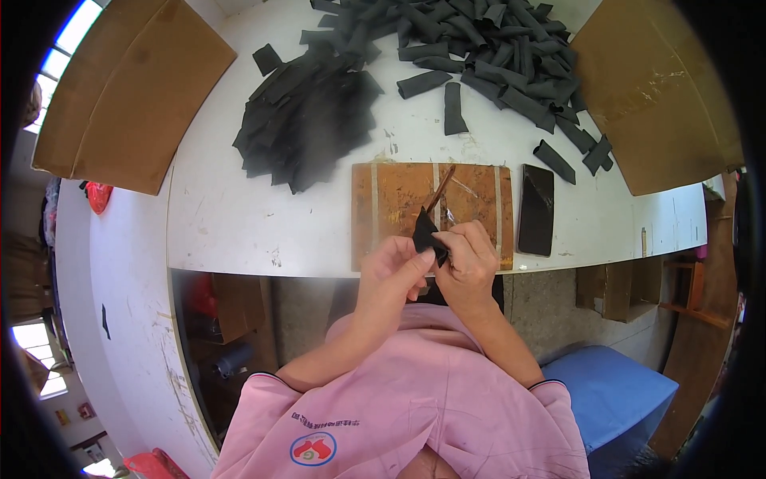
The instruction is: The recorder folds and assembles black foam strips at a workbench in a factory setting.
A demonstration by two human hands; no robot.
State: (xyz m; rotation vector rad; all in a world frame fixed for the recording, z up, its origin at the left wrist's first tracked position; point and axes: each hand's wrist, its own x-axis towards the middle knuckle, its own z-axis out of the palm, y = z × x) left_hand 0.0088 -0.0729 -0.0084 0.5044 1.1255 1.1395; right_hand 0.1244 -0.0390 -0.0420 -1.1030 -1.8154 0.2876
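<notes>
In front of my chest, both hands work on one small black fabric piece (425, 230), folded to a point at its upper end. My left hand (392, 267) pinches its lower left edge between thumb and fingers. From the other side, my right hand (467, 259) grips it with curled fingers. Just above the piece, a thin brown stick (442, 188) slants up to the right over a worn brown board (383, 195) with pale strips. The stick's lower end meets the fabric; whether it goes inside, I cannot tell.
A flat pile of black fabric pieces (307, 116) lies at the left, and a heap of rolled black pieces (511, 56) at the back right. Beside the board rests a dark phone (536, 209). Cardboard flaps (132, 88) stand at both sides. A blue-covered block (606, 391) is at lower right.
</notes>
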